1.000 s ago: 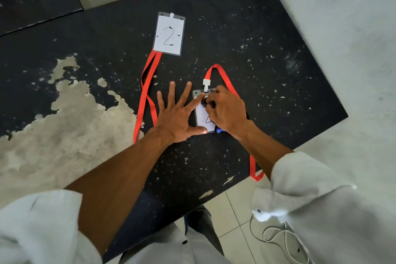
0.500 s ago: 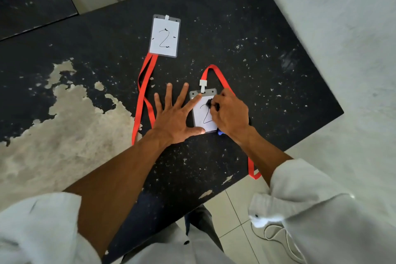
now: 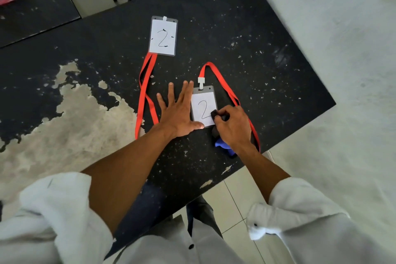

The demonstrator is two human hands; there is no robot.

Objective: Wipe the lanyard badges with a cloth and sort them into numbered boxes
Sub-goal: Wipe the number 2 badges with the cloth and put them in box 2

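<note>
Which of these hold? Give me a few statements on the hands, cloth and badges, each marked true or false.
1. The right hand has a grip on a dark cloth set on the near badge. True.
2. The left hand is a fist. False: its fingers are straight and spread, flat on the table beside that badge.
3. The near badge and the far badge both show a handwritten 2. True.
4. The lanyards are blue. False: both lanyards are red.
5. No numbered box is in view. True.
</note>
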